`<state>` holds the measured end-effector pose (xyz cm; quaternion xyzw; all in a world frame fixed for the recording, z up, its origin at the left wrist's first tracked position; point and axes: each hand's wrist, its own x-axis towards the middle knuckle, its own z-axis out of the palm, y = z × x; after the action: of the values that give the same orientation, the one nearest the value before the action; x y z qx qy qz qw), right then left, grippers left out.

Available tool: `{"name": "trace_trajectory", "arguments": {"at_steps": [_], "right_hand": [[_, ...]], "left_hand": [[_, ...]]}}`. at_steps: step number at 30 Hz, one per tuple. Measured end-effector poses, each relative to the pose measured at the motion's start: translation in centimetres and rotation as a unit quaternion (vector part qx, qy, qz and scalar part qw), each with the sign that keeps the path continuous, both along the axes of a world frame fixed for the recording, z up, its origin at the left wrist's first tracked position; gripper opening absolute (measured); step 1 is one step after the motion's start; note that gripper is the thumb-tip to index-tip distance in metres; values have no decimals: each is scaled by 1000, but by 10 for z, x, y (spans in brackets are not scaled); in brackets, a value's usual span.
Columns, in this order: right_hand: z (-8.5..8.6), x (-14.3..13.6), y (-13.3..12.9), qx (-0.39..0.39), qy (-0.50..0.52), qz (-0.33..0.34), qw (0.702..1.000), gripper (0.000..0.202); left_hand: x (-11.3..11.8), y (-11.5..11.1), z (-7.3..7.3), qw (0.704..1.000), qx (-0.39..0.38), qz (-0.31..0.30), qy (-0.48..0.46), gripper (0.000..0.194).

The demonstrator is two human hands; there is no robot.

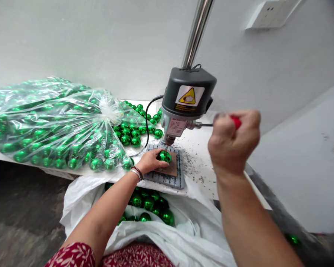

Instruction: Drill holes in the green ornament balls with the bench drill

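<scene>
My left hand point(150, 161) grips a shiny green bauble point(164, 156) between thumb and fingers, on a small brown board point(171, 168) under the drill press point(189, 94). The drill's bit point(166, 148) points down at the top of the bauble; whether it has entered the surface I cannot tell. Beneath the brown board lies a grey base plate point(180, 178). Out to the right, my right hand point(233, 139) is wrapped round the red-knobbed feed lever point(236, 122) of the drill press.
A tied clear plastic bag point(55, 126) full of green baubles covers the table's left side. Loose baubles point(130, 133) lie behind the drill. A white sack point(195, 226) with more baubles hangs open at the front edge. Dark shavings dot the white table point(206, 163). A wall socket point(269, 15) is above right.
</scene>
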<state>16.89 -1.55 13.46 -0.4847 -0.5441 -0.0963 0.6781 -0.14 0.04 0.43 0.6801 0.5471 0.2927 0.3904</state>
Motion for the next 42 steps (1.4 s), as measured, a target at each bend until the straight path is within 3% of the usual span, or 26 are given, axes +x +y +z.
{"name": "trace_trajectory", "arguments": {"at_steps": [2, 5, 11, 13, 15, 17, 19, 21, 26, 31, 34, 37, 38, 40, 42], "right_hand": [[31, 0, 9, -113, 35, 9, 993, 18], [52, -1, 15, -168, 48, -16, 985, 23], [43, -1, 16, -143, 59, -22, 988, 18], [41, 0, 18, -148, 63, -32, 987, 17], [40, 1, 20, -139, 63, -33, 988, 18], [40, 2, 20, -127, 57, -26, 990, 17], [39, 2, 20, -128, 58, -26, 990, 15], [38, 3, 19, -134, 62, -29, 989, 15], [37, 2, 15, -136, 63, -20, 988, 16], [38, 0, 9, -134, 57, 1, 989, 15], [38, -1, 7, -132, 56, 6, 990, 16], [38, -2, 6, -125, 49, 12, 991, 16], [37, -2, 6, -124, 47, 12, 991, 15], [37, -2, 5, -121, 47, 10, 992, 15], [36, -2, 5, -116, 48, 10, 992, 16]], "left_hand": [[-2, -6, 2, 1000, 14, -9, -25, 60], [-12, -20, 7, 997, 18, -46, -66, 61], [-45, -54, 19, 988, -30, -151, -24, 67], [-55, -57, 24, 987, -29, -158, 18, 67], [-63, -50, 28, 992, 0, -117, 51, 59], [-70, -34, 31, 994, 52, -29, 88, 45], [-77, -10, 35, 981, 93, 69, 157, 38], [-81, 15, 38, 956, 104, 118, 248, 43], [-78, 54, 36, 912, 61, 61, 402, 50], [-72, 57, 22, 893, 38, 41, 446, 55], [-74, 45, 25, 925, 47, 54, 372, 58], [-78, 24, 36, 993, -4, 64, 102, 58], [-79, 15, 39, 997, -44, 56, -19, 59], [-78, -1, 40, 965, -127, 29, -229, 64], [-75, -14, 35, 915, -182, 5, -359, 72]]}}
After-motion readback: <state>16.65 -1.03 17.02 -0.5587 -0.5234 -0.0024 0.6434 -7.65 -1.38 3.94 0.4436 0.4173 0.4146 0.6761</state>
